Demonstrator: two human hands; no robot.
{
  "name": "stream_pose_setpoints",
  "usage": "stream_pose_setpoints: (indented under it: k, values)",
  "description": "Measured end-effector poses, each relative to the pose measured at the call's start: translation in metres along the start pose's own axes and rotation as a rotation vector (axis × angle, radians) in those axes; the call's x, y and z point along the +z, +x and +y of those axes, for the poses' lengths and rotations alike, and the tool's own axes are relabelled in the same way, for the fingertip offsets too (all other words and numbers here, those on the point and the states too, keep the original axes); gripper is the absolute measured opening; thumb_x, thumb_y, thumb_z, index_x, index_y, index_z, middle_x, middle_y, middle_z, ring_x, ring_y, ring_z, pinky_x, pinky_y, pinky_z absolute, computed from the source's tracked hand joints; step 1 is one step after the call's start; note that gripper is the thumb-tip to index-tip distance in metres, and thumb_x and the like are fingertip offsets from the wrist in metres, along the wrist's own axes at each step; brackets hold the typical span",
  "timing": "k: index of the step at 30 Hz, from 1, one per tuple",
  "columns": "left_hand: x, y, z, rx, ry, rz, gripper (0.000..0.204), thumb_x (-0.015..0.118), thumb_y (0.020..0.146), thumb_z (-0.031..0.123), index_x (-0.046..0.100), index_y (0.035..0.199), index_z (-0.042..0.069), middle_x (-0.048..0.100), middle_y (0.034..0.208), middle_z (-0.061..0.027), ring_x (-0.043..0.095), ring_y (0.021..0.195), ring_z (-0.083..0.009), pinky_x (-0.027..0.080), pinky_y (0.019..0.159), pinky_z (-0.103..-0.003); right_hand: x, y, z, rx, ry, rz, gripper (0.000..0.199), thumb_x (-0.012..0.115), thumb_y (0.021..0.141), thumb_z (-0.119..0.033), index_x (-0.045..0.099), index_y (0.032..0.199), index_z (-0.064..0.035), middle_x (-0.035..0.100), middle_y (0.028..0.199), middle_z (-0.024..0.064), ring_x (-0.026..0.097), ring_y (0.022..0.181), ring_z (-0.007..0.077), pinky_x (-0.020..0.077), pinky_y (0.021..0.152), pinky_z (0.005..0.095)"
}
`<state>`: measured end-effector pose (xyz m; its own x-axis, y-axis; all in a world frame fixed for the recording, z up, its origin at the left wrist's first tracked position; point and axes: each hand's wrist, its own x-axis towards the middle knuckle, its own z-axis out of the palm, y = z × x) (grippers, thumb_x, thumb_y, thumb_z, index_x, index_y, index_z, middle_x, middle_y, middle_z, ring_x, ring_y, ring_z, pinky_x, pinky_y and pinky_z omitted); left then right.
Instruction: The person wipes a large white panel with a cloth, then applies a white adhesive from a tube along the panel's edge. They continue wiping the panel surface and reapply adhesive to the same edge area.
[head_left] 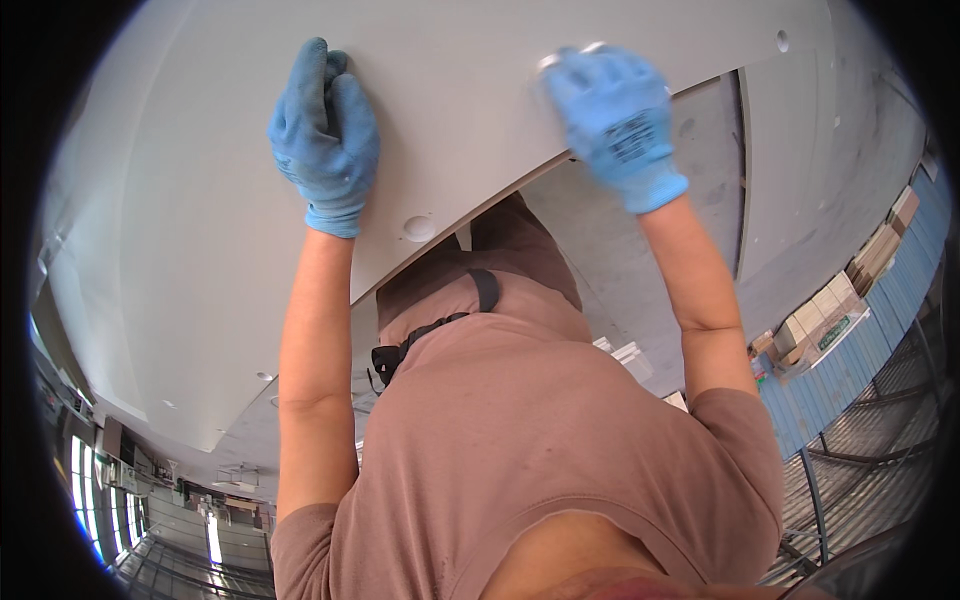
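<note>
A large pale grey panel [450, 110] spreads out under my two gloved hands. On its left part rests my left hand [325, 140] in a blue glove with a darkened palm side. Its fingers are loosely bent, a gap shows beside the thumb, and nothing can be seen in it. Close to the panel's near edge, my right hand [615, 120], also in a blue glove and blurred, presses on the surface. White bits of a pad or cloth [549, 62] stick out past its fingertips; the rest is hidden beneath the glove.
Shallow round recesses [418, 229] mark the panel. Another grey panel [800, 160] lies at the right. Beyond it, a blue ribbed surface [880, 335] carries boxes and stacked pieces [830, 315]. Bright windows [85, 485] show at the lower left.
</note>
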<state>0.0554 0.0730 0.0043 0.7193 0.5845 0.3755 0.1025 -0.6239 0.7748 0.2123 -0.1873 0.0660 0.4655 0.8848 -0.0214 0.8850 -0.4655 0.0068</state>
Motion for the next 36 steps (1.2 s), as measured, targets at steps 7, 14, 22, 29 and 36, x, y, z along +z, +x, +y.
stream_pose_setpoints:
  k: [7,14,22,29,36]
  values:
    - [-0.009,0.001,0.005,0.043,0.087,-0.123,0.039,0.063,0.098,-0.005,0.066,0.136,-0.003,0.079,0.109,-0.0158,0.076,0.097,-0.0206,0.061,0.092,-0.034,0.008,-0.027,0.089,0.272,-0.034,0.243,0.017,0.075,0.088,-0.018,0.079,0.104,-0.013,0.079,0.1,0.0082,0.072,0.081,0.0311,0.0573,0.074,0.0427]
    - [-0.01,0.002,0.008,0.045,0.112,-0.143,0.04,0.063,0.098,-0.004,0.065,0.138,-0.003,0.079,0.11,-0.0157,0.076,0.098,-0.0212,0.06,0.093,-0.034,0.001,-0.046,-0.004,0.187,0.013,0.053,0.025,0.072,0.082,-0.012,0.076,0.107,-0.0126,0.072,0.111,0.0058,0.067,0.088,0.0281,0.0538,0.077,0.0434]
    - [-0.001,-0.001,0.005,-0.078,-0.012,-0.033,0.024,0.071,0.091,0.005,0.075,0.115,0.005,0.079,0.112,-0.0117,0.074,0.096,-0.0303,0.059,0.086,-0.038,-0.01,-0.032,-0.062,0.133,0.126,-0.064,0.02,0.069,0.076,-0.011,0.069,0.097,-0.012,0.065,0.102,0.0048,0.064,0.09,0.0258,0.0509,0.074,0.0444]
    - [-0.002,0.0,0.001,0.012,0.094,-0.052,0.028,0.069,0.094,0.003,0.072,0.122,0.002,0.079,0.111,-0.0117,0.074,0.096,-0.0258,0.059,0.087,-0.037,0.001,-0.022,0.005,0.032,0.18,0.011,0.032,0.069,0.073,-0.006,0.073,0.105,-0.0135,0.07,0.103,0.0029,0.066,0.087,0.0298,0.0531,0.076,0.0436]
    - [-0.005,0.001,0.006,0.028,0.139,-0.077,0.038,0.065,0.097,-0.005,0.067,0.136,-0.001,0.08,0.107,-0.0128,0.076,0.093,-0.0203,0.061,0.088,-0.034,-0.002,0.0,0.003,-0.176,0.112,0.045,0.034,0.069,0.074,-0.005,0.073,0.107,-0.0131,0.07,0.109,0.0015,0.067,0.093,0.0275,0.0566,0.082,0.0416]
